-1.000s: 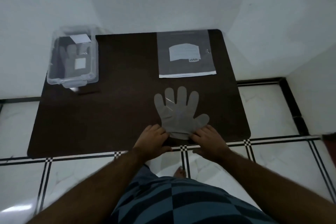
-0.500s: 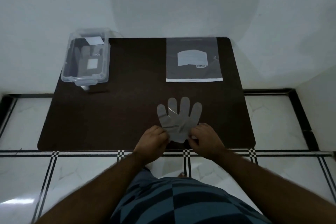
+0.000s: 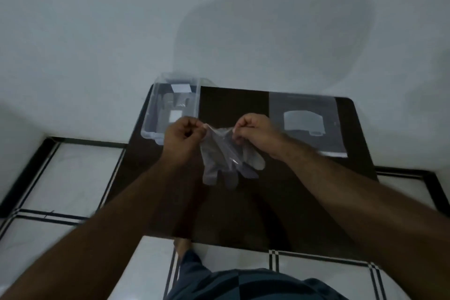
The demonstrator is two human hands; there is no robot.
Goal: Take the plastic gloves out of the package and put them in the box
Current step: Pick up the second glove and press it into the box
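Observation:
A clear plastic glove point(image 3: 226, 156) hangs in the air over the dark table point(image 3: 243, 202), fingers pointing down. My left hand point(image 3: 182, 135) pinches the left side of its cuff and my right hand point(image 3: 253, 133) pinches the right side. The clear plastic box point(image 3: 155, 126) stands at the table's far left corner, just left of my left hand, with at least one glove lying inside. The grey glove package point(image 3: 306, 122) lies flat at the far right of the table, beyond my right hand.
A white wall rises right behind the table. White floor tiles with black borders point(image 3: 73, 178) surround the table. My foot point(image 3: 182, 243) shows under the table's near edge.
The glove lay flat near the table's front edge with both hands at its cuff. Both hands have lifted it off the table and carried it up and toward the box.

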